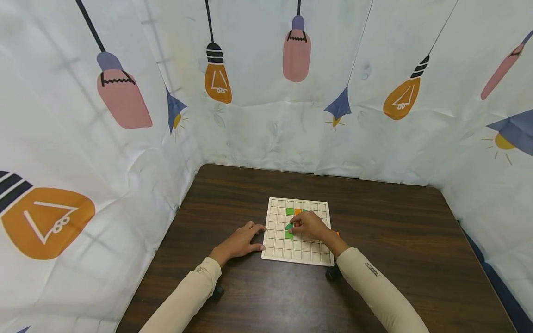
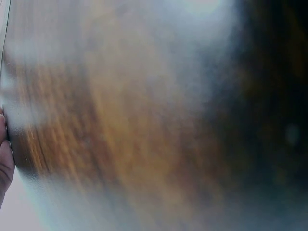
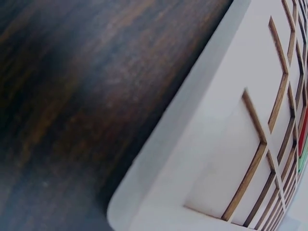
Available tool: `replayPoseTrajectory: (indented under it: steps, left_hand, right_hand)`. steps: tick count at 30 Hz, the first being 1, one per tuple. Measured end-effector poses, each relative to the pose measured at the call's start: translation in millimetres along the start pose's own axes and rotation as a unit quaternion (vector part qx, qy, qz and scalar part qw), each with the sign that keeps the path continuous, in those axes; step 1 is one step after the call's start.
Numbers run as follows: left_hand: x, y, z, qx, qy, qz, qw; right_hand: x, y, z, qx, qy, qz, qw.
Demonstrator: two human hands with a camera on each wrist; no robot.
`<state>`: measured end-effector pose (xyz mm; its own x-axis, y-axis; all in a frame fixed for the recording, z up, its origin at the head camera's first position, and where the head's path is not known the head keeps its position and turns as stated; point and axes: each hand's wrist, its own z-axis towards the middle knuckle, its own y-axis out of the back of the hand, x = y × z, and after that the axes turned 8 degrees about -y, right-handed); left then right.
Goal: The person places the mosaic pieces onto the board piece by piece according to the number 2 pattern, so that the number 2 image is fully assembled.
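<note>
A pale square board [image 1: 275,253] with a grooved grid lies on the dark wooden table. My left hand [image 1: 239,241] rests at its left side, fingers extended and thumb tip right at the edge; only a sliver of fingers [image 2: 6,166] shows in the left wrist view. Over the board's middle, my right hand [image 1: 310,225] pinches a small dark green piece [image 1: 289,226] between thumb and finger. Just below lies a bright green square tile [image 1: 288,235]. Farther up the grid are another green tile [image 1: 289,211] and an orange tile [image 1: 297,211], with more green partly hidden by the hand.
Something orange [image 1: 337,233] peeks out beside my right wrist, right of the board. The board's corner [image 3: 159,192] fills much of the right wrist view, with red [image 3: 303,132] at the far edge. A white printed curtain [image 1: 258,129] surrounds the wooden table [image 1: 395,222].
</note>
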<state>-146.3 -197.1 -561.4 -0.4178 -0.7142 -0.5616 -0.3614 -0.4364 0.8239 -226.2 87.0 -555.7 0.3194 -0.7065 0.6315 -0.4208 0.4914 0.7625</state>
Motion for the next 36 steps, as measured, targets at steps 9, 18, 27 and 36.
replayPoseTrajectory:
  steps: [9, 18, 27, 36]
  left_hand:
    - [-1.6, 0.2, 0.7, 0.002, 0.001, 0.002, 1.0000]
    - [-2.6, 0.1, 1.9, 0.002, 0.000, 0.001, 1.0000]
    - [-3.6, -0.4, 1.7, 0.001, 0.001, 0.003, 1.0000]
    - [-1.6, -0.1, 0.8, 0.000, 0.003, 0.007, 1.0000]
  right_hand:
    - [-4, 0, -2.7, -0.009, 0.002, 0.000, 1.0000]
    - [-8, -3, -5.4, -0.028, 0.021, 0.018, 0.9992]
    - [-13, 5, -13.9, -0.023, 0.033, 0.009, 0.9992]
    - [-37, 37, -32.5, -0.049, 0.019, 0.035, 0.9980]
